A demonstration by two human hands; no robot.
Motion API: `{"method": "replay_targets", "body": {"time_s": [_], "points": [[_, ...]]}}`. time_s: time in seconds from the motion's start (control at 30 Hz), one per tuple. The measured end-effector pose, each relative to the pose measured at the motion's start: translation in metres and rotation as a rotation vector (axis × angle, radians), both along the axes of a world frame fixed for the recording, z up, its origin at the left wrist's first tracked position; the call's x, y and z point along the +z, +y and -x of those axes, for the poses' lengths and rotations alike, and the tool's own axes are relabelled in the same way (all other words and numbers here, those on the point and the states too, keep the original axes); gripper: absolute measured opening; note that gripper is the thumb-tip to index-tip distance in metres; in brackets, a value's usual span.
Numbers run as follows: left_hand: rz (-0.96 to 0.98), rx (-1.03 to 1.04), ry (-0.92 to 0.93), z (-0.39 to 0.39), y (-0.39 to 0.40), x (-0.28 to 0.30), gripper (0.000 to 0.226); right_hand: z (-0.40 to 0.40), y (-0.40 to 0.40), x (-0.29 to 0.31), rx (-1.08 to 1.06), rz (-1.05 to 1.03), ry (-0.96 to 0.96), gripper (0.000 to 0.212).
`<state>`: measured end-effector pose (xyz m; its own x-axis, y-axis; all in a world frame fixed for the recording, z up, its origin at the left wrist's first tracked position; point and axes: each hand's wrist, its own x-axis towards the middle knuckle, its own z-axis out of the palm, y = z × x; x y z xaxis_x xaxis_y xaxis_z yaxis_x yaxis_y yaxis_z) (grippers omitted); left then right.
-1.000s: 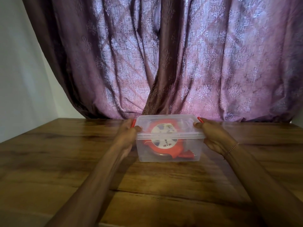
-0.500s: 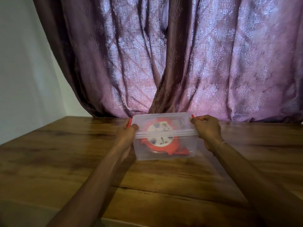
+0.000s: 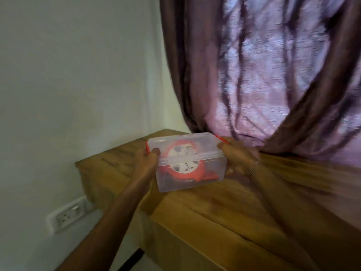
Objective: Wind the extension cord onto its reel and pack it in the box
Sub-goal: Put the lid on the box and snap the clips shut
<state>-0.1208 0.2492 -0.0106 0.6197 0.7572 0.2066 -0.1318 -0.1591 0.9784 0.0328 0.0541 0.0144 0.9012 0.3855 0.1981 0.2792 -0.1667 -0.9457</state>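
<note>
- Head view: clear box (image 3: 190,176) w/ lid on, held between both hands above the wooden table (image 3: 244,212); can't tell if its base touches the top.
- Red reel (image 3: 182,163) lies inside, cord wound, seen thru the plastic.
- Left hand (image 3: 145,163) grips the left end, thumb over the lid edge by the red latch (image 3: 146,148); right hand (image 3: 237,153) grips the right end by the other latch.
- Vs 1 s ago: box has shifted toward the table's left corner near the wall; view swung left, blurred.
- Meaning: packing looks done; prob. just placing the box now.
- Wall socket (image 3: 67,215) low left.
</note>
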Motion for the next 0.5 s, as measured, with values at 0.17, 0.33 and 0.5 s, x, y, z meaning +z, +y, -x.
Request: {"method": "replay_targets", "body": {"time_s": [0.17, 0.33, 0.5], "points": [[-0.076, 0.112, -0.009, 0.042, 0.063, 0.0, 0.029, 0.006, 0.094, 0.0, 0.168, -0.128, 0.167, 0.026], [-0.065, 0.21, 0.065, 0.061, 0.122, 0.003, 0.045, -0.005, 0.185, -0.003, 0.065, -0.124, 0.081, 0.012], [-0.044, 0.322, 0.089, 0.071, 0.172, 0.005, 0.066, -0.004, 0.248, 0.003, -0.002, -0.1, 0.026, 0.025]]}}
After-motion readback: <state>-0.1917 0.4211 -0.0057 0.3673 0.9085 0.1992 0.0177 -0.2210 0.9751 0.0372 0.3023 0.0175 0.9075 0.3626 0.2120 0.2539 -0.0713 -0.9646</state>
